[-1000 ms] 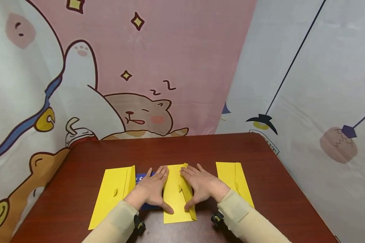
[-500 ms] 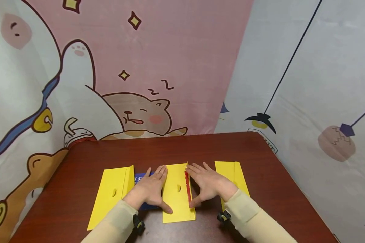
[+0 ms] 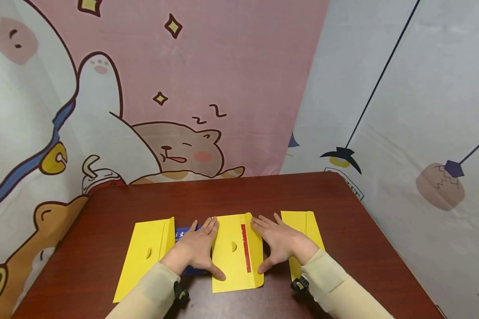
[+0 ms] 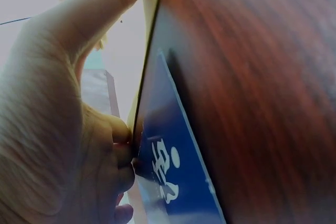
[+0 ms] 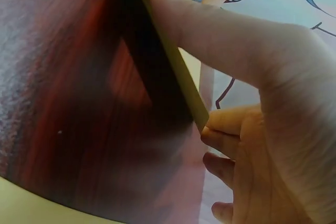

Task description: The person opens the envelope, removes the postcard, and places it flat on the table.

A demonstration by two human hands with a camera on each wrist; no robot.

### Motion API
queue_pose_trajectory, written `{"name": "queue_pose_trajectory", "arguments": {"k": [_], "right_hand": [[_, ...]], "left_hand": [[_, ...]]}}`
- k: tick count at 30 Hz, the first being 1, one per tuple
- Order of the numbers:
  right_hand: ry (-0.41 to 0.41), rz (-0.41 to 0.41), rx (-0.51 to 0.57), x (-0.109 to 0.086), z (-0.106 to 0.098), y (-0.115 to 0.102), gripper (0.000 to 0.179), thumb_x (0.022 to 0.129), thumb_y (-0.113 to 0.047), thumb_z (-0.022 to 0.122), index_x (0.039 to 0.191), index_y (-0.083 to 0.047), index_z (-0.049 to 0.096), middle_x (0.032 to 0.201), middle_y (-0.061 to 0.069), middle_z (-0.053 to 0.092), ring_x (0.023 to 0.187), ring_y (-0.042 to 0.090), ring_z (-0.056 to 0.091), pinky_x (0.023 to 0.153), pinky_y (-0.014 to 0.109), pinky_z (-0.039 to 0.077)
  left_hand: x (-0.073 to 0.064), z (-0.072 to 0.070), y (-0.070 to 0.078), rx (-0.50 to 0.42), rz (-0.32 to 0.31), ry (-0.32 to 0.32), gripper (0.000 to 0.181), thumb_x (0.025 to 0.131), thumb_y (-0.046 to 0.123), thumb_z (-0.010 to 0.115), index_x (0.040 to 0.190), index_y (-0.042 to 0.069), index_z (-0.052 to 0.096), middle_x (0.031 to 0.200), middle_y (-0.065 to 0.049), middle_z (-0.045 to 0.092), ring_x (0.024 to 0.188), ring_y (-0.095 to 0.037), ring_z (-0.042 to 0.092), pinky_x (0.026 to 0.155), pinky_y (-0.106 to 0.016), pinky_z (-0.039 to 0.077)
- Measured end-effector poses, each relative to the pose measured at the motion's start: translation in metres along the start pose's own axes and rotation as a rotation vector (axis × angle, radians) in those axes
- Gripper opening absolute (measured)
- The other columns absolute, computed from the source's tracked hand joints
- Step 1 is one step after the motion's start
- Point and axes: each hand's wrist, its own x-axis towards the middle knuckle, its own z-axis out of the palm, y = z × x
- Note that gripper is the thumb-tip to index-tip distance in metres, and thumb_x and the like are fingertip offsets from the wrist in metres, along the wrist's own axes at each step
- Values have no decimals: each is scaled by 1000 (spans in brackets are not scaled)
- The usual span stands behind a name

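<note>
A yellow envelope [image 3: 225,266] lies in the middle of the table in the head view, its flap [image 3: 257,254] unfolded to the right. A narrow red strip [image 3: 245,249] shows along the flap's fold. My left hand [image 3: 197,250] rests on the envelope's left edge, fingers extended, thumb spread toward the near end. At the flap's outer edge, my right hand [image 3: 286,241] has its fingertips near the far corner and its thumb near the close corner. A blue card with white characters [image 4: 168,119] lies beneath the left hand, partly hidden by it.
Another yellow envelope [image 3: 141,252] lies at the left, its flap raised a little. At the right a third yellow envelope [image 3: 295,221] is partly covered by the right hand and sleeve. The dark red-brown table [image 3: 223,195] ends at a cartoon-printed cloth [image 3: 255,88].
My right hand has moved right, swinging the middle envelope's flap from folded inward to spread outward and uncovering the red strip. The left hand has stayed on the envelope.
</note>
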Motion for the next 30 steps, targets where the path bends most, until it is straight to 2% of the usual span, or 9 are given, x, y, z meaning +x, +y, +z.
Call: {"name": "queue_pose_trajectory", "arguments": {"k": [16,21,25,30], "right_hand": [[-15,4,-14,2,11,6,131,67,-68,91,164,-1,33,172,14,26,159,35,21,125,63,12],[-15,5,-1,2,13,6,131,67,-67,91,164,-1,33,173,13,26,159,35,20,125,63,12],[-20,12,15,2,13,7,131,67,-67,92,164,-2,33,173,12,26,159,35,20,125,63,12],[-28,15,24,2,13,7,131,67,-66,92,165,-2,32,173,12,24,159,35,20,125,63,11]], "left_hand": [[0,-6,4,-7,-8,-16,157,52,95,75,167,2,23,175,-15,15,161,-30,16,126,-60,13],[2,-7,6,7,-24,-12,156,53,97,71,166,0,25,174,-16,19,160,-30,19,126,-58,16],[7,-7,16,-26,-65,39,145,64,97,64,163,-4,32,170,-21,28,157,-34,27,125,-55,22],[20,-6,36,-65,-150,168,125,77,89,61,151,-11,48,156,-30,47,145,-43,46,119,-54,36]]}}
